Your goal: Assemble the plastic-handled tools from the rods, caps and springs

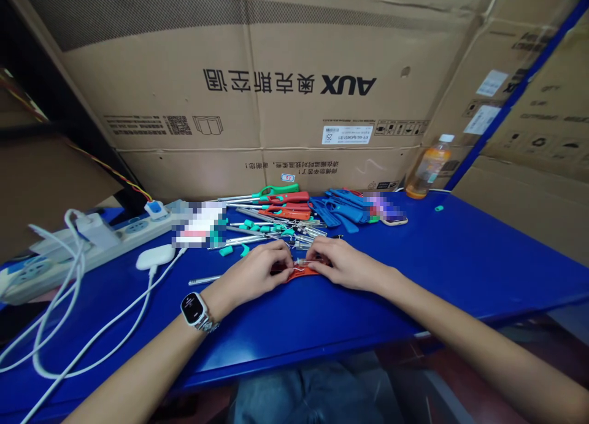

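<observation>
Both hands meet at the middle of the blue table (460, 258). My left hand (257, 275), with a smartwatch (196, 309) on its wrist, pinches one end of a red plastic handle piece (301, 273) lying on the table. My right hand (343, 263) pinches the other end, with a thin metal wire or rod (300, 262) between the fingertips of the two hands. Just behind the hands lies a pile of metal rods with teal caps (262, 231). Red and green long-nosed lighters (280, 202) lie further back.
Blue plastic handle shells (340, 208) and a phone (391, 214) lie at the back right. An orange drink bottle (427, 167) stands by the cardboard boxes (285, 74). A white power strip (92, 240), white cables (83, 338) and a white charger (155, 256) occupy the left.
</observation>
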Action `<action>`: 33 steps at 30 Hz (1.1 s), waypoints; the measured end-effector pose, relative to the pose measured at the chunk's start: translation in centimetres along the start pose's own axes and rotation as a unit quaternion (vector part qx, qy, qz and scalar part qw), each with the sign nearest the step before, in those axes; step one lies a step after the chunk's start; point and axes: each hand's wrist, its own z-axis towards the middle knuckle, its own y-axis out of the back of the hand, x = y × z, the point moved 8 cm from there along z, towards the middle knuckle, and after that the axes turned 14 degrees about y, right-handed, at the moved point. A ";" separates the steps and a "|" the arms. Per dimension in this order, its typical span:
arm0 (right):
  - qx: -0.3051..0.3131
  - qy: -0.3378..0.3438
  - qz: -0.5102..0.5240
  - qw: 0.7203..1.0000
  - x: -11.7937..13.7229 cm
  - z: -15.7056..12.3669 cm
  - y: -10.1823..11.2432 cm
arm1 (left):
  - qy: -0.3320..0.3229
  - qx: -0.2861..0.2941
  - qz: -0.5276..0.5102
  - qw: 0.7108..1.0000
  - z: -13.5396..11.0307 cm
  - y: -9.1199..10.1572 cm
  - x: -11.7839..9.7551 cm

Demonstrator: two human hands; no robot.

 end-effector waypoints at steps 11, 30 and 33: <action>-0.008 -0.020 0.012 1.000 -0.5 -0.5 -0.3 | 0.016 -0.024 -0.008 1.000 0.0 0.2 -0.2; -0.003 -0.030 -0.008 1.000 -0.7 -0.3 0.2 | 0.038 -0.068 0.009 0.997 -0.4 -0.2 0.0; -0.004 -0.024 -0.005 1.000 -0.7 -0.4 0.1 | 0.048 -0.071 -0.005 0.996 -0.4 -0.1 0.2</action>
